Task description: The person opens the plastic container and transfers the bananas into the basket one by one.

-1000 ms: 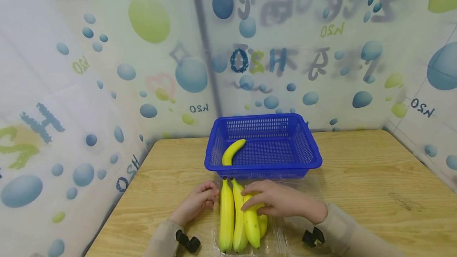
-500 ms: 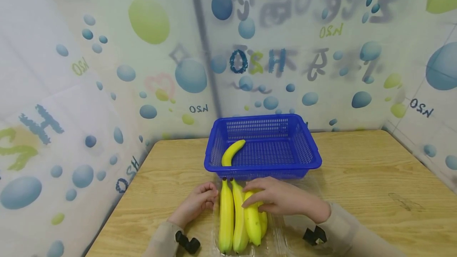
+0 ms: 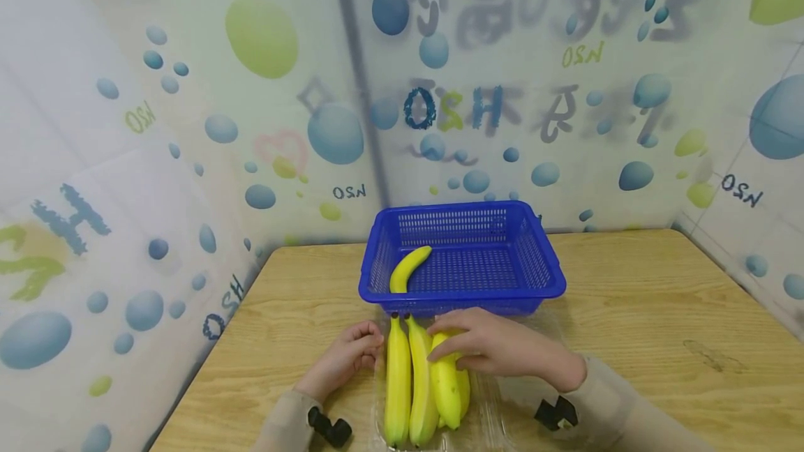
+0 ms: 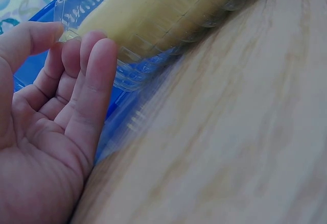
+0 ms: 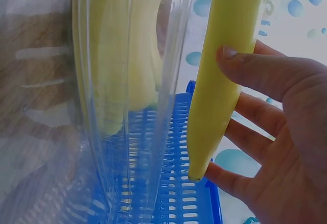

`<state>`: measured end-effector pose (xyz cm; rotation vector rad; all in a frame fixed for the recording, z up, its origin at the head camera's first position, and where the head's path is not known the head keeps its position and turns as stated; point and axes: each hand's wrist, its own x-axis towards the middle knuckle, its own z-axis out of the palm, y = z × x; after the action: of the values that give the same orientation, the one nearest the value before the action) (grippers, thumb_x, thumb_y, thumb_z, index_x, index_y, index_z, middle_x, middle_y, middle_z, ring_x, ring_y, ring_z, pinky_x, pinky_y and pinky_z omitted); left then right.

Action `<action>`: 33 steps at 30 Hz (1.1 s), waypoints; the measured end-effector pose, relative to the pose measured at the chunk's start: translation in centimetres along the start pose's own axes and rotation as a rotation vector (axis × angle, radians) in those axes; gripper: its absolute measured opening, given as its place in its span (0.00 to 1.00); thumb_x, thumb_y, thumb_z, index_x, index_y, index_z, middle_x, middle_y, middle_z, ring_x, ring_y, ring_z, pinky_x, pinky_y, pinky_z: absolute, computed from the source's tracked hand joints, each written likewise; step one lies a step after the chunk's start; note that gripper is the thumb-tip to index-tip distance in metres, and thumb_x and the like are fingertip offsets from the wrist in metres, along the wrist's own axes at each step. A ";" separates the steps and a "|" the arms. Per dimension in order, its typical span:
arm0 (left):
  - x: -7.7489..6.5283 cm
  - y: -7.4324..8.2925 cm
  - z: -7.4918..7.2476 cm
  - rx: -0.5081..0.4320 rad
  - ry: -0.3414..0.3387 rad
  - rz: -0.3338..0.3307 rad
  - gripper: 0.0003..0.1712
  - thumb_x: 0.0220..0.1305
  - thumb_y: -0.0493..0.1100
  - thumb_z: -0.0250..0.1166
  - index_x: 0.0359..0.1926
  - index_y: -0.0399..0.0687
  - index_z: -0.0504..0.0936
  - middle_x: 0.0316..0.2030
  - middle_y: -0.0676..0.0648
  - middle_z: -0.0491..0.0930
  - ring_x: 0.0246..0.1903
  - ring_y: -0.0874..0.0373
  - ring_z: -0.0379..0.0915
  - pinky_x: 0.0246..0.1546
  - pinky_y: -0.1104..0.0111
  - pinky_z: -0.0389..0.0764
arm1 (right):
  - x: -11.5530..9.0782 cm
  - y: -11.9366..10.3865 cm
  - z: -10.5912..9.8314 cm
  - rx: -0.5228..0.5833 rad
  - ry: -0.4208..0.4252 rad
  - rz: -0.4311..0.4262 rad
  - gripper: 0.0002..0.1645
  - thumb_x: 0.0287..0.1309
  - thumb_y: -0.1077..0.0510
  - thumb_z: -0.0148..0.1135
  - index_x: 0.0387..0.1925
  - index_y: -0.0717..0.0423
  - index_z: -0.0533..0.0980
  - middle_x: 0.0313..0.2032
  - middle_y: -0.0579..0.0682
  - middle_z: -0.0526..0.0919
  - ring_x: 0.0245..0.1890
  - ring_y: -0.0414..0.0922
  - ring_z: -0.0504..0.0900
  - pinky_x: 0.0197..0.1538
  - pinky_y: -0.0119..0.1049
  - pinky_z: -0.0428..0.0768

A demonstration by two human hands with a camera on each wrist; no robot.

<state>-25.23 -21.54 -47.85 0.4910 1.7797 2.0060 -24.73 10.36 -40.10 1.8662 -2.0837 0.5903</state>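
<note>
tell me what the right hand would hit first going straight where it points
Probably the neighbouring banana, left of the held banana, though depth is unclear and the right hand may pass above.

Basket [image 3: 461,295] on table [image 3: 659,298], one banana [image 3: 407,270] inside at left, container [image 3: 485,413] of bananas [image 3: 397,389] before it

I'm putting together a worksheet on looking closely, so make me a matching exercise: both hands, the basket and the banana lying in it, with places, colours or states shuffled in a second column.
Column one
1. Left hand
2. Right hand
3. Basket
4. Lone banana

Column two
A. Holding a picked banana
B. Lying inside the plastic holder with holes
C. Blue
D. Pinching the edge of the clear box

Right pairs: 1-D, 2-A, 3-C, 4-B
</note>
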 end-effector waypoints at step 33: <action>0.0 0.1 -0.1 0.013 -0.008 0.011 0.05 0.70 0.36 0.54 0.34 0.47 0.72 0.28 0.52 0.73 0.26 0.63 0.74 0.29 0.71 0.79 | 0.0 -0.2 -1.0 -0.012 0.047 0.011 0.28 0.53 0.65 0.68 0.56 0.42 0.77 0.58 0.50 0.76 0.60 0.50 0.73 0.59 0.46 0.73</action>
<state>-25.28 -21.63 -47.79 0.5127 1.7900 1.9984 -24.55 10.85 -39.22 1.8171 -2.0648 0.6168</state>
